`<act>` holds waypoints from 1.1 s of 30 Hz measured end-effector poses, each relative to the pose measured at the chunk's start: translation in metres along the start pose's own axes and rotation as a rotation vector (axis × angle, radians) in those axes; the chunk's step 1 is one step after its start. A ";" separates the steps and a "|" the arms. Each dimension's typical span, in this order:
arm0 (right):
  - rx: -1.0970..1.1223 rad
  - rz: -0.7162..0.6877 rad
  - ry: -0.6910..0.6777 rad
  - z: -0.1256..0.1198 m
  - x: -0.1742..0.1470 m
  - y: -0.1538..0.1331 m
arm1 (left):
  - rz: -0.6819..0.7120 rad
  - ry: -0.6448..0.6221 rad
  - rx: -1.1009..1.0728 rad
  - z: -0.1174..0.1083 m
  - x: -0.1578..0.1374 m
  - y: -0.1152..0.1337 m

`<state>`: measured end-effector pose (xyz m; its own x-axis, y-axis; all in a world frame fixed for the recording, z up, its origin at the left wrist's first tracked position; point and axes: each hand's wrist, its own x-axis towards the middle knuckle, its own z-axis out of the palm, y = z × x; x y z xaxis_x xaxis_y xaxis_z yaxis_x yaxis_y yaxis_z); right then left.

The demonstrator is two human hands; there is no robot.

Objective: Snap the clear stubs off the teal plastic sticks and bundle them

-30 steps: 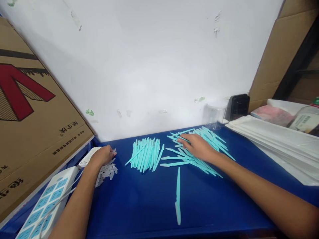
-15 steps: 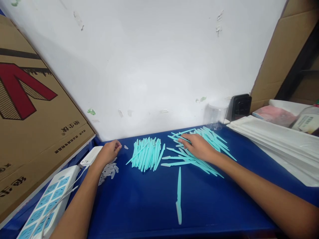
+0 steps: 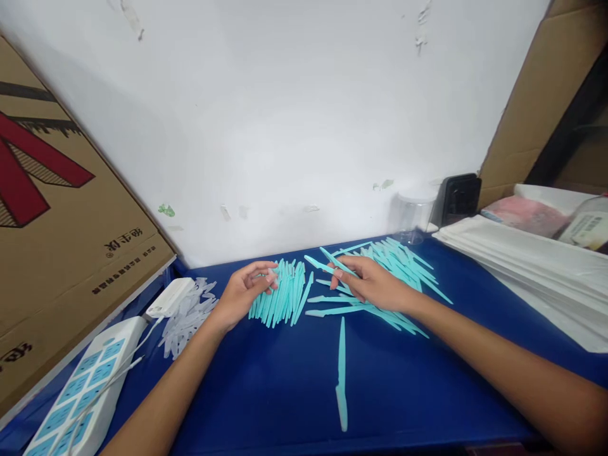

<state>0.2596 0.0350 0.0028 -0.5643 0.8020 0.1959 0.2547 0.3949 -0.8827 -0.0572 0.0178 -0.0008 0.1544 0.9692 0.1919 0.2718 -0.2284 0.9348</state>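
Note:
My right hand (image 3: 368, 278) is closed on two turquoise eyebrow razors (image 3: 319, 263), whose ends stick out to the left past the fingertips. It is above a loose heap of more razors (image 3: 403, 269). My left hand (image 3: 249, 288) pinches a small translucent piece that looks like a clear blade cap (image 3: 272, 276). That hand partly covers a neater bunch of turquoise razors (image 3: 285, 297). To its left lies a pile of clear caps (image 3: 187, 316). One razor (image 3: 342, 373) lies by itself near the front of the blue table (image 3: 266, 392).
A white power strip (image 3: 90, 386) with cables and a white box-shaped device (image 3: 170, 297) are at the left, beside a large cardboard box (image 3: 71, 221). At the back right stand a clear jar (image 3: 414, 215) and a black object (image 3: 460, 199). White sheets (image 3: 517, 266) are stacked on the right.
My left hand has moved right from beside the cap pile to the bunched razors, uncovering more caps. My right hand has lifted the razors slightly off the heap and turned them leftward.

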 end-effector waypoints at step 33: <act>0.035 0.005 -0.040 0.025 -0.007 -0.007 | -0.052 -0.015 0.016 0.044 -0.016 0.009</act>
<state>0.2422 0.0153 -0.0034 -0.5945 0.7849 0.1744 0.2308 0.3744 -0.8981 -0.0156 -0.0038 -0.0085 0.1536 0.9784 0.1382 0.2950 -0.1789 0.9386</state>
